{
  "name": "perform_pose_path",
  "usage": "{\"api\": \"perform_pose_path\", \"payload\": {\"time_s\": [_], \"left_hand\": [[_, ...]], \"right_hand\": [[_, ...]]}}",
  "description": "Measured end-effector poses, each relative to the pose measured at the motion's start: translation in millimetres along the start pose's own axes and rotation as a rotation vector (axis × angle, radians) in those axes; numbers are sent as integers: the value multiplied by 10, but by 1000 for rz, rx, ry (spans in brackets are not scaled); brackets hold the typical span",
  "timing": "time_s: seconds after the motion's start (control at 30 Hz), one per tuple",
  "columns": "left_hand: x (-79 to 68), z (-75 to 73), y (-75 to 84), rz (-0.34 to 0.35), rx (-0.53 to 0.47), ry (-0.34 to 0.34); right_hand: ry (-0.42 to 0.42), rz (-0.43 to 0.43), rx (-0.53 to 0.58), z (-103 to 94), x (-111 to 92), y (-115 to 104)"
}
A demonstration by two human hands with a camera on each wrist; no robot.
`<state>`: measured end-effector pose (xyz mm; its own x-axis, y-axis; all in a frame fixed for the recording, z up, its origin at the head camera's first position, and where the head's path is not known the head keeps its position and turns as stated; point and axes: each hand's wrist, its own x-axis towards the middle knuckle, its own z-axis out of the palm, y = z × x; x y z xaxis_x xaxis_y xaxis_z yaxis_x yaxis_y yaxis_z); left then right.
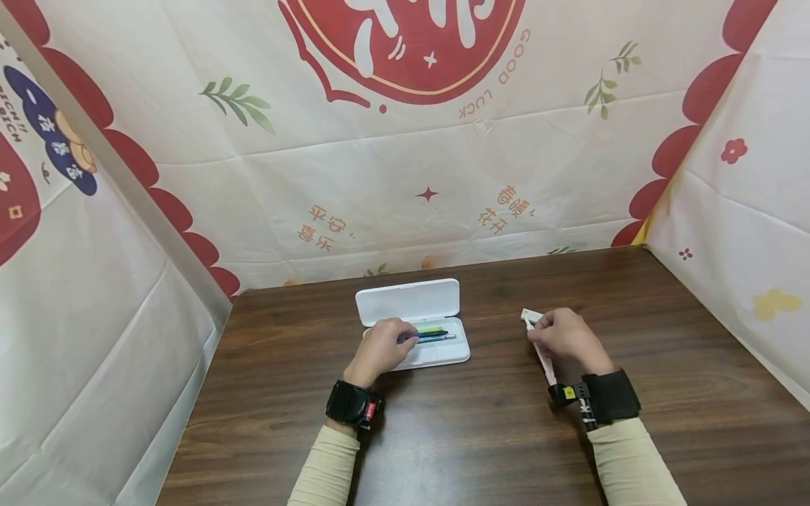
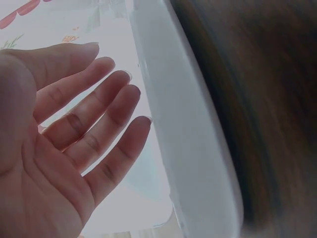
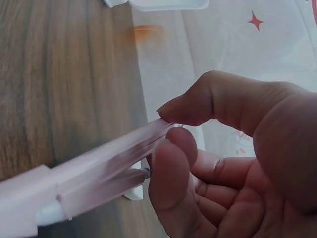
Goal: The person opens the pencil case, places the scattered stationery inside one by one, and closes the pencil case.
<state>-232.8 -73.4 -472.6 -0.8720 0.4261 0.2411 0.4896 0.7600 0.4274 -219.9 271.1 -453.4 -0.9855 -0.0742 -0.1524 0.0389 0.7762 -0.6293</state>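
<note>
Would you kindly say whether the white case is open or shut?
The white case is open: its lid is tipped back, and pens show inside.

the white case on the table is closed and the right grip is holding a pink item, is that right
Not quite: the white case on the table is open, not closed; the head view shows its lid raised and pens inside. The right grip is indeed holding a pink item.

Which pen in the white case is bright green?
The green pen, lying nearest the raised lid; the other pens, farther from it, look blue or dark.
</note>
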Motion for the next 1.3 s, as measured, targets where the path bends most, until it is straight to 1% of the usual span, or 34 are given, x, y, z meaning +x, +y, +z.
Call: {"api": "perform_pose_path", "payload": {"time_s": [0.2,0.37,0.6,0.8,1.07,1.3], "left_hand": [[-5,1,6,-3,4,4],[-2,-5,11,-10,0,1],[-8,-3,12,-24,-21,-19],[-10,-5,23,-6,-21,-1],[-4,-18,60,14,-17,2],[-8,-24,89,24,-34,11]], "right_hand": [[7,-3,53,-21,-17,-53],[24,-3,65,-31,-21,-75],[18,6,80,-37,-50,-108],[22,-11,88,-42,-70,-137],[42,-32,91,-44,-82,-166],[63,-54,126,-63,-112,-218]]}}
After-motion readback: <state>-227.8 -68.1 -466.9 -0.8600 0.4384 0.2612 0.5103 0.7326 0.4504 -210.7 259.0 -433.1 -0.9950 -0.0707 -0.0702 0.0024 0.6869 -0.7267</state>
